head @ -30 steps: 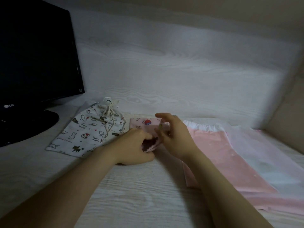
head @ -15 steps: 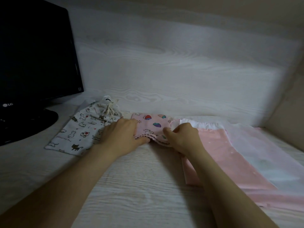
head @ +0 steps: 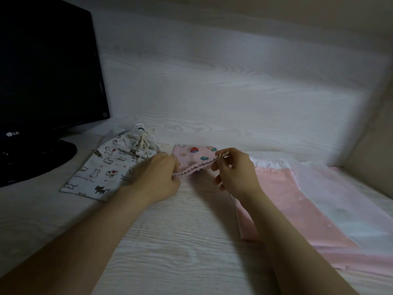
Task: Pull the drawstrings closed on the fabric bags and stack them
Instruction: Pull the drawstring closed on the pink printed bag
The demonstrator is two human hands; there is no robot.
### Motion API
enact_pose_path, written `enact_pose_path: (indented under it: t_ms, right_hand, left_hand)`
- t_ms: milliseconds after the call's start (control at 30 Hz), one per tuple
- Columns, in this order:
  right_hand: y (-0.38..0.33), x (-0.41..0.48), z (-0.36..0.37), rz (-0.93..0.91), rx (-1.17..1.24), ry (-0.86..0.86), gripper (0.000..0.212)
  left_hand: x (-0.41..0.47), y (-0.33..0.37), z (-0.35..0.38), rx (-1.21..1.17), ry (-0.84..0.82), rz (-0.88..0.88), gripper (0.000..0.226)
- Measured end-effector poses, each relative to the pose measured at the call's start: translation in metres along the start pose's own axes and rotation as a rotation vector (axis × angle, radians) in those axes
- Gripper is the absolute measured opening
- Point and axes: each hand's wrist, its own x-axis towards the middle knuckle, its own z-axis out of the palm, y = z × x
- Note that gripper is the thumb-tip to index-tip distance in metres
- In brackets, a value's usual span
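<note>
Two hands work the pink bag [head: 194, 155], on desk [head: 191, 241] btwn cat bag [head: 106, 169] & big pink bag [head: 287, 199]: left hand [head: 157, 177] pinches the mouth's left end as anchor, right hand [head: 236, 173] pinches the cord [head: 222, 155] opposite, prob. to cinch. Cat bag's cinched; monitor [head: 42, 81] beyond.

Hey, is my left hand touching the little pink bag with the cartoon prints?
Touching. The head view shows the left hand pinching the gathered edge of the small pink bag, fingers closed on the fabric with no gap.
</note>
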Motion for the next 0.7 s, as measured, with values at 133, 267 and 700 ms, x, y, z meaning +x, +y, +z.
enact_pose_path:
  t_ms: [133,267,700]
  right_hand:
    - [0.001,0.003,0.000,-0.029,-0.005,0.067,0.018]
    - [0.001,0.004,0.000,0.031,0.127,0.108,0.019]
    - [0.005,0.010,-0.006,0.175,0.422,0.215,0.023]
  left_hand:
    - [0.002,-0.002,-0.002,0.078,0.107,-0.096,0.024]
    - [0.001,-0.002,0.000,0.111,0.119,-0.110,0.043]
    - [0.015,-0.009,0.008,-0.394,0.271,-0.056,0.020]
